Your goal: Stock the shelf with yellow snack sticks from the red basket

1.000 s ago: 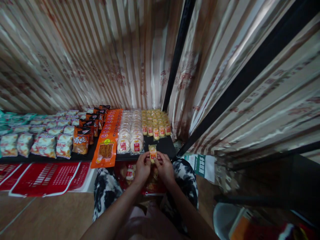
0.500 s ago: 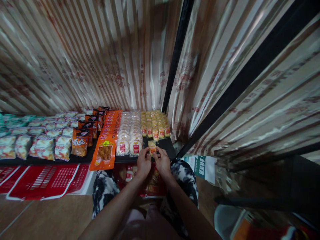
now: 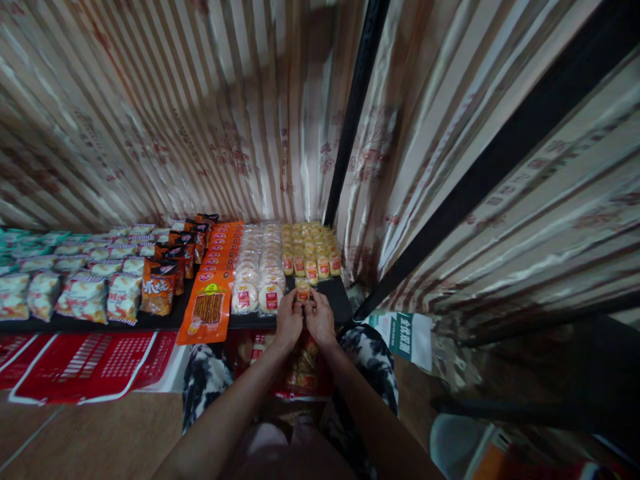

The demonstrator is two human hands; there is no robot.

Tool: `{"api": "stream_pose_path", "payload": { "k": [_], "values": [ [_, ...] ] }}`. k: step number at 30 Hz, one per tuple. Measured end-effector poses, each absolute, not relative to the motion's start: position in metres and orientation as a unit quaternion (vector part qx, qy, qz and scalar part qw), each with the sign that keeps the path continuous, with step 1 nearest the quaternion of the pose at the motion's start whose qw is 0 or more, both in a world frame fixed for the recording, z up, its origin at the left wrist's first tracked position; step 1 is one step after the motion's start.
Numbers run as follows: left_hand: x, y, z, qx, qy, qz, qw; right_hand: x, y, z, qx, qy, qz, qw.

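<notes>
Between my two hands is a small yellow snack packet (image 3: 303, 289) with a red label, at the front of the black shelf (image 3: 334, 300). The fingers of my left hand (image 3: 289, 323) close on its left side, and those of my right hand (image 3: 320, 320) on its right side. Just behind it stand rows of matching yellow packets (image 3: 311, 253). Left of my hands are two rows of round white crackers in clear wrap (image 3: 271, 297). Below my wrists, a red basket (image 3: 305, 396) between my knees holds more packets, partly hidden by my forearms.
Orange snack-stick bags (image 3: 207, 307), orange-and-black bags (image 3: 158, 287) and white packets (image 3: 83, 297) line the shelf leftward. Red baskets (image 3: 85, 363) sit below. Black posts (image 3: 357, 113) rise before a striped curtain; a white-green bag (image 3: 405, 337) lies at right.
Both hands have moved slightly, and the packet now sits a little farther back, nearer the yellow rows, looking lower and more tilted. The other goods stay put.
</notes>
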State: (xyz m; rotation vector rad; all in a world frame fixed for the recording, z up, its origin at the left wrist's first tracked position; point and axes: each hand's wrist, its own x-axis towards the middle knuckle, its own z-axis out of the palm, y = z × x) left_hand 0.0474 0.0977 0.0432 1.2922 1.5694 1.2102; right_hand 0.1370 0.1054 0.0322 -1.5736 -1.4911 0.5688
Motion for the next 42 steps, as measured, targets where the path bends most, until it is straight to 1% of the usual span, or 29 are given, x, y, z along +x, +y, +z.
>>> {"api": "stream_pose_path", "payload": {
  "k": [7, 16, 27, 35, 42],
  "values": [
    [0.052, 0.108, 0.052, 0.49, 0.619, 0.473, 0.39, 0.134, 0.116, 0.036, -0.63, -0.597, 0.241, 0.434],
    [0.054, 0.124, 0.061, 0.496, 0.62, 0.47, 0.385, 0.128, 0.126, 0.03, -0.622, -0.574, 0.253, 0.469],
    [0.059, 0.132, 0.061, 0.499, 0.644, 0.438, 0.379, 0.132, 0.135, 0.022, -0.61, -0.59, 0.245, 0.469],
    [0.058, 0.133, 0.059, 0.509, 0.647, 0.436, 0.363, 0.135, 0.131, 0.027, -0.602, -0.593, 0.202, 0.494],
    [0.058, 0.132, 0.057, 0.538, 0.633, 0.439, 0.343, 0.142, 0.136, 0.025, -0.613, -0.606, 0.157, 0.482]
  ]
}}
